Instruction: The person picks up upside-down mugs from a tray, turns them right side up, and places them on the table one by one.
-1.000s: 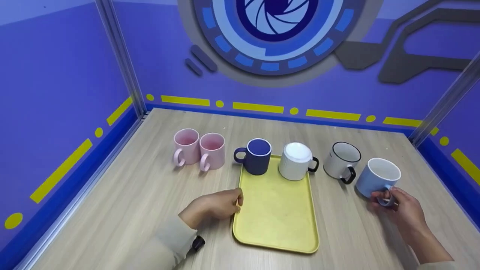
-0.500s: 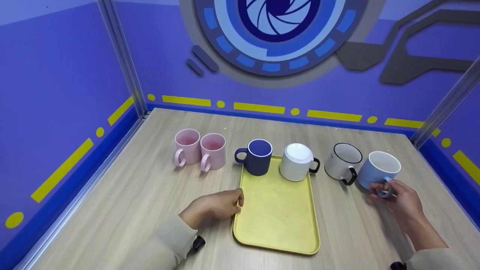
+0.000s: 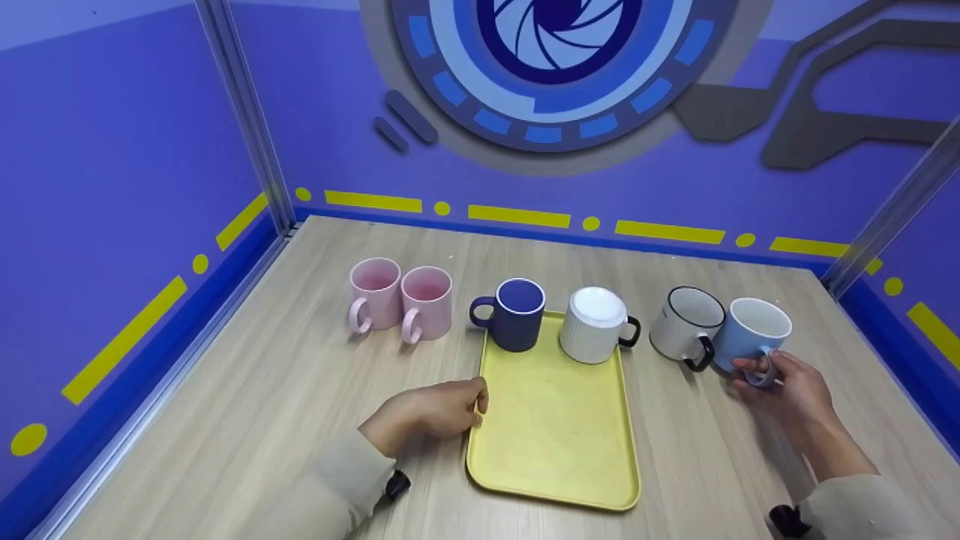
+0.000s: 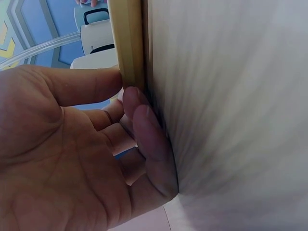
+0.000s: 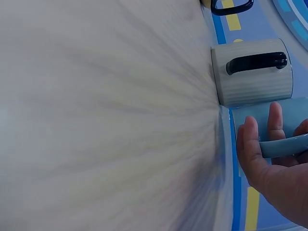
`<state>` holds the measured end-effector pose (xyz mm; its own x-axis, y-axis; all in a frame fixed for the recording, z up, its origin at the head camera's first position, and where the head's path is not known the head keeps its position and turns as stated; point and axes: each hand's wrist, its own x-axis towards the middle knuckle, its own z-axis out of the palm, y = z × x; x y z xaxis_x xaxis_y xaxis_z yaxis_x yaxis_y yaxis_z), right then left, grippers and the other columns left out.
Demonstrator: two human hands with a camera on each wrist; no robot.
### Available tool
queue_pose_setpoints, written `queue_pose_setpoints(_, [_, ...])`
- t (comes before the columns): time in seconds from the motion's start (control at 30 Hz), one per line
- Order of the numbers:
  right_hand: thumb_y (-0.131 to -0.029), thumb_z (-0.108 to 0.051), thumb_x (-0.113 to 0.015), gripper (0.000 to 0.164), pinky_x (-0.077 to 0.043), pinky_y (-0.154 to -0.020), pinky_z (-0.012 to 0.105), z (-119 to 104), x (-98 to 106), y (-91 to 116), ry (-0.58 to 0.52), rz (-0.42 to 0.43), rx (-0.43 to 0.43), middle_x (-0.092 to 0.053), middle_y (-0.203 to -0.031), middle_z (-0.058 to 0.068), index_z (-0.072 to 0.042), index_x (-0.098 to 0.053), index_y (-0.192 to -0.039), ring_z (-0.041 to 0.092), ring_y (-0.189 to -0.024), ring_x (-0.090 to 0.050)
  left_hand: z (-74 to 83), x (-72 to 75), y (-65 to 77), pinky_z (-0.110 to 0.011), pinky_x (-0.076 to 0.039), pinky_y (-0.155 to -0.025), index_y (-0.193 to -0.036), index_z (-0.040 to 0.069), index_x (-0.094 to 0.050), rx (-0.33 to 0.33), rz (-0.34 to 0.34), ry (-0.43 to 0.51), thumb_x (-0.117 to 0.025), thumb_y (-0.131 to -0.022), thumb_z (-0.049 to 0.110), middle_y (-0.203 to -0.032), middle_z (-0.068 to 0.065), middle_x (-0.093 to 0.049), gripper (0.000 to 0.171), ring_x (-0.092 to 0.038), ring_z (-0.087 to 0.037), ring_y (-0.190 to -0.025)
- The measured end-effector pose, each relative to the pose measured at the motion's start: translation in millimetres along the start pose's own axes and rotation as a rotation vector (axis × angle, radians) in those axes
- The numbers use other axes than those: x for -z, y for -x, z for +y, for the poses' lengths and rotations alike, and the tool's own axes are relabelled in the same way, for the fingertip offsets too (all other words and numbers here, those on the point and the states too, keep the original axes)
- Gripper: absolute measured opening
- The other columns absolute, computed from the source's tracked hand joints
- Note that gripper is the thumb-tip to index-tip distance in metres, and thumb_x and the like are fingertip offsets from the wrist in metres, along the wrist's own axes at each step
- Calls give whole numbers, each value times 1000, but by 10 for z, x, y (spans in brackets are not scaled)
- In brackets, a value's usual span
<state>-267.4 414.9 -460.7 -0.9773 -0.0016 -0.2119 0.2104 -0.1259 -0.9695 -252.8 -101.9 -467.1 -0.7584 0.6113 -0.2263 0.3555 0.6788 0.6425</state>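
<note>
My left hand (image 3: pixel 435 409) pinches the left edge of a yellow tray (image 3: pixel 555 435). In the left wrist view the thumb lies against the tray's rim (image 4: pixel 129 43), and the fingers curl in low by the table. My right hand (image 3: pixel 799 394) holds a light blue mug (image 3: pixel 736 343) by its handle, fingers hooked through the loop. This mug stands upright, close against the right side of a white mug (image 3: pixel 676 334) with a black rim and handle. In the right wrist view, fingertips touch the blue mug's wall below and beside the handle (image 5: pixel 286 146).
At the tray's far end are an upright navy mug (image 3: pixel 516 328) and an upside-down white mug (image 3: pixel 589 335) with a black handle. Two pink mugs (image 3: pixel 381 304) stand side by side on the left of the table (image 3: pixel 300 360). Blue-purple walls (image 3: pixel 330 142) enclose the back and sides.
My right hand has moved the light blue mug left and slightly away from me, up beside the black-rimmed white mug. My left hand stays at the tray's edge.
</note>
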Motion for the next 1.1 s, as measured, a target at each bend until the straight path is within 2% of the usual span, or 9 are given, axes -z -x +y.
queue_pose_setpoints(0.17, [-114, -31, -35, 35, -61, -89, 31, 8, 5, -62, -3, 5, 4, -78, -102, -2, -7, -55, -97, 11, -99, -70, -9, 7, -6, -29, -39, -76, -102, 5, -55, 2, 2, -18, -60, -96, 4, -88, 1, -50, 8, -48, -16, -86])
queue_pose_setpoints(0.5, [-114, -28, -31, 36, -62, -91, 37, 39, 18, -185, -58, 13, -41, -78, -100, 1, -8, -53, -95, 15, -99, -72, -1, 22, -2, -28, -39, -75, -102, 5, -55, 7, -9, -12, -60, -96, 4, -87, 2, -49, 8, -48, -16, -85])
queue_pose_setpoints(0.73, [-114, -32, -29, 35, -61, -94, 37, 52, 14, -209, -6, 5, -55, -75, -104, -1, -8, -50, -100, 13, -102, -71, -6, 23, -2, -28, -38, -74, -102, 4, -55, -2, -13, -12, -60, -96, 4, -86, 2, -49, 8, -48, -16, -85])
queue_pose_setpoints(0.93, [-114, -30, -27, 37, -60, -94, 36, 47, 15, -214, -29, -8, -59, -75, -102, -1, -9, -51, -95, 14, -101, -72, -6, 19, -1, -27, -37, -72, -102, 4, -55, 1, -9, 1, -61, -95, 3, -83, 2, -48, 9, -46, -16, -82])
queue_pose_setpoints(1.1, [-114, -31, -23, 38, -61, -93, 34, 34, 21, -212, 85, -19, -77, -75, -103, -8, -10, -50, -97, 10, -100, -72, -7, 17, -2, -26, -36, -70, -102, 5, -55, 11, -9, 8, -61, -95, 4, -82, 2, -47, 9, -46, -15, -80])
